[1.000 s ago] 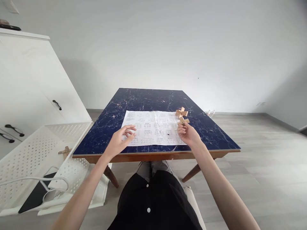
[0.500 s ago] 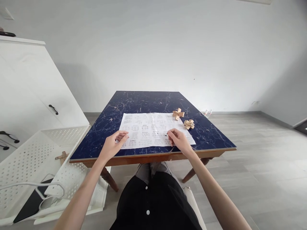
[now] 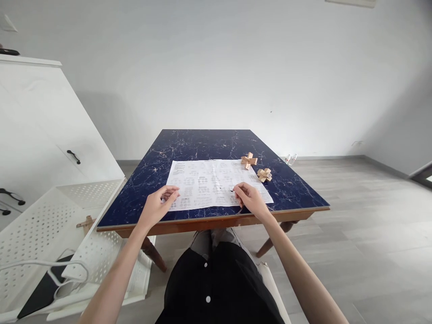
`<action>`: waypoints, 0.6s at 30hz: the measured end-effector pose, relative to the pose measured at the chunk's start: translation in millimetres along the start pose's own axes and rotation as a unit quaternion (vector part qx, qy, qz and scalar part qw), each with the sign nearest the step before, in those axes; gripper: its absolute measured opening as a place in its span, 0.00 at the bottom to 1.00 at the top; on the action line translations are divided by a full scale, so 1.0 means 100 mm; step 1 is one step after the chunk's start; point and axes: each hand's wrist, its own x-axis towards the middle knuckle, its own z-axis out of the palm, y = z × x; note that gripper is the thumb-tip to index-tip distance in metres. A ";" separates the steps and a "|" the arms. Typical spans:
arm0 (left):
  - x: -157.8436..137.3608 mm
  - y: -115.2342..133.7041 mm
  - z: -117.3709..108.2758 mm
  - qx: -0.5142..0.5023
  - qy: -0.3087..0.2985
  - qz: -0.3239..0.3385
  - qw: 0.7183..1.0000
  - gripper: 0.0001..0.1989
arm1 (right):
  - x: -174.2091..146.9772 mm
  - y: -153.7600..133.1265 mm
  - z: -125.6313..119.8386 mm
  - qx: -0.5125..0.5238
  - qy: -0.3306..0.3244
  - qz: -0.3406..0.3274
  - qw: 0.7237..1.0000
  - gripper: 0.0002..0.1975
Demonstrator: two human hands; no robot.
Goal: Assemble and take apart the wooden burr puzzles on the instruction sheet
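Note:
A large white printed sheet (image 3: pixel 194 175) lies on the dark blue marbled table, covered in small grey diagrams and text. My left hand (image 3: pixel 160 200) rests at its lower left edge, fingers loosely curled and thumb a little apart, with nothing visible in it. Over the lower right part of the paper is my right hand (image 3: pixel 249 198), also loosely bent and with no object showing; its fingertips are beside a small dark mark. Two interlocking wooden puzzles stand by the sheet's right side: a cross-shaped one (image 3: pixel 249 160) at its upper right corner and a knobbly burr (image 3: pixel 264 175) nearer me.
The blue table (image 3: pixel 205 141) has a wooden front edge close to my body. On the left are a white cabinet (image 3: pixel 40 121) and a perforated white bin (image 3: pixel 30 238) with a cable and a wooden piece (image 3: pixel 86 223). Clear bottles (image 3: pixel 290 159) stand on the floor behind the table.
The view has shifted very slightly. Both hands keep nearly the same pose on the sheet, and the wooden puzzles have stayed put.

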 end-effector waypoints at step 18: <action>-0.02 0.05 -0.05 0.041 -0.001 -0.007 0.999 0.23 | 0.27 -0.12 -0.19 -0.157 0.008 0.010 0.988 0.20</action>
